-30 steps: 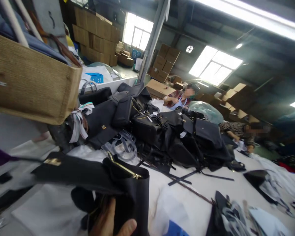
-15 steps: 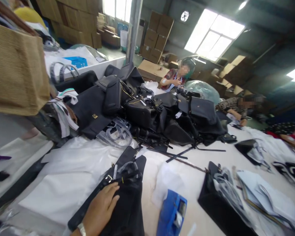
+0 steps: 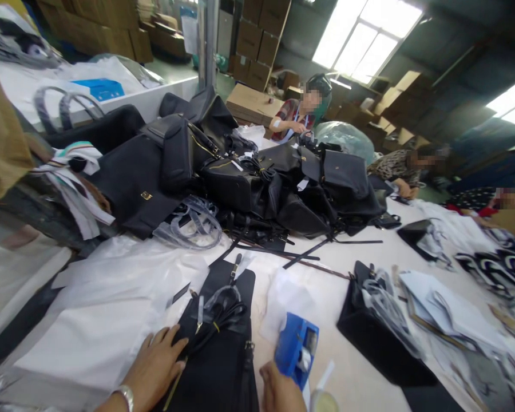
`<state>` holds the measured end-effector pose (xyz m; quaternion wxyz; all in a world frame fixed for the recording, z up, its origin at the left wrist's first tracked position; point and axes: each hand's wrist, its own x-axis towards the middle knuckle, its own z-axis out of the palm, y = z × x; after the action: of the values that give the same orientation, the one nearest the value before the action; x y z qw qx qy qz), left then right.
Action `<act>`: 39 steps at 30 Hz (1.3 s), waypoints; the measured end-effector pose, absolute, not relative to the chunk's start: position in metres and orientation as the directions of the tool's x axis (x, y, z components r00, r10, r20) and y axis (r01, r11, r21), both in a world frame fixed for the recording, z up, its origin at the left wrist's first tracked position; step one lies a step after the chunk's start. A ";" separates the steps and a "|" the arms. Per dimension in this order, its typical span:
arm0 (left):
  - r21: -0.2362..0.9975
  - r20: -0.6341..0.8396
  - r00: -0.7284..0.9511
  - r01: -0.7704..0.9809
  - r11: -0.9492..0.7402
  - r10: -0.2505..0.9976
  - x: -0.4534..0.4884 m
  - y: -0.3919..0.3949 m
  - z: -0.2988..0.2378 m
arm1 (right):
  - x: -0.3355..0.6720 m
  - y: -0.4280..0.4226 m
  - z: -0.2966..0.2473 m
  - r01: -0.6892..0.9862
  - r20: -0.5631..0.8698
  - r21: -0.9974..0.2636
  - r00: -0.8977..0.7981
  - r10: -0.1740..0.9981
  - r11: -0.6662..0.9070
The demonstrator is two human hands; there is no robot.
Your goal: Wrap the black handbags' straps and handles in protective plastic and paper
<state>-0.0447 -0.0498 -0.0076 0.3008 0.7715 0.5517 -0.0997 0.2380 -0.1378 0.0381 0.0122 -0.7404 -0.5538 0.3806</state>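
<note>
A black handbag (image 3: 223, 355) lies flat on the white table in front of me, its strap and wrapped handles bunched on top. My left hand (image 3: 154, 366) rests flat on the bag's left edge with fingers stretched out, holding nothing. My right hand (image 3: 278, 392) shows only partly at the bottom edge, just under a blue tape dispenser (image 3: 296, 346). Its fingers are cut off by the frame, and a grip cannot be made out.
A heap of black handbags (image 3: 249, 183) fills the table's middle. White plastic sheets (image 3: 111, 309) lie at left, another black bag with papers (image 3: 381, 326) at right. Several people sit along the far side, with cardboard boxes (image 3: 257, 34) behind them.
The bag I held up a second ago now lies flat on the table. My left hand slid to its left edge, my right hand came into view, and the view tilted down.
</note>
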 end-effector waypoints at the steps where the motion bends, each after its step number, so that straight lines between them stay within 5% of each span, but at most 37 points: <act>1: 0.370 -0.473 0.384 0.903 -0.217 0.793 -0.043 -0.042 -0.003 | 0.232 -0.128 0.041 0.807 -0.520 -0.465 0.086 0.850 -0.365; 5: 0.482 -0.396 0.469 0.838 -0.256 0.790 -0.021 -0.021 0.007 | 0.204 -0.079 0.037 0.800 -0.236 -0.582 0.006 0.972 -0.146; 11: 0.480 -0.408 0.501 0.829 -0.288 0.763 0.010 -0.021 -0.001 | 0.186 -0.051 -0.004 0.914 -0.239 -0.405 -0.078 0.968 -0.027; 15: 0.682 -0.379 0.544 0.711 -0.171 0.749 -0.003 -0.009 0.014 | 0.183 -0.049 0.007 0.945 -0.135 -0.299 -0.180 0.974 0.133; 18: 0.849 -0.361 0.625 0.528 -0.034 0.692 -0.012 0.014 0.028 | 0.186 -0.040 0.017 0.913 -0.085 -0.351 -0.253 0.964 0.208; 21: 0.941 -0.334 0.649 0.272 0.202 0.683 -0.009 0.038 0.026 | 0.201 -0.028 0.015 0.865 -0.164 -0.501 -0.108 0.981 0.012; 23: 0.959 -0.282 0.598 0.183 0.215 0.750 0.001 0.048 0.014 | 0.213 -0.019 0.010 0.751 -0.233 -0.637 0.027 0.972 -0.173; 27: 0.957 -0.191 0.624 0.290 0.002 0.758 0.037 0.058 -0.015 | 0.225 -0.003 -0.001 0.328 -0.346 -0.874 0.097 0.933 -0.358; 32: 0.937 -0.216 0.646 0.347 -0.030 0.732 0.071 0.072 -0.029 | 0.236 0.004 -0.006 -0.095 -0.455 -0.885 -0.039 0.890 -0.456; 35: 0.914 -0.221 0.640 0.400 -0.074 0.736 0.075 0.078 -0.030 | 0.248 0.007 -0.007 -0.082 -0.462 -0.876 -0.138 0.876 -0.475; 39: 0.875 -0.252 0.655 0.469 -0.122 0.712 0.075 0.082 -0.030 | 0.262 0.020 -0.010 0.198 -0.466 -0.877 -0.128 0.875 -0.438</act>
<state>0.0750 0.0817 -0.0304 0.5291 0.7401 0.3989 0.1151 0.2624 0.0197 -0.0096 0.2814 -0.5975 -0.4492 0.6017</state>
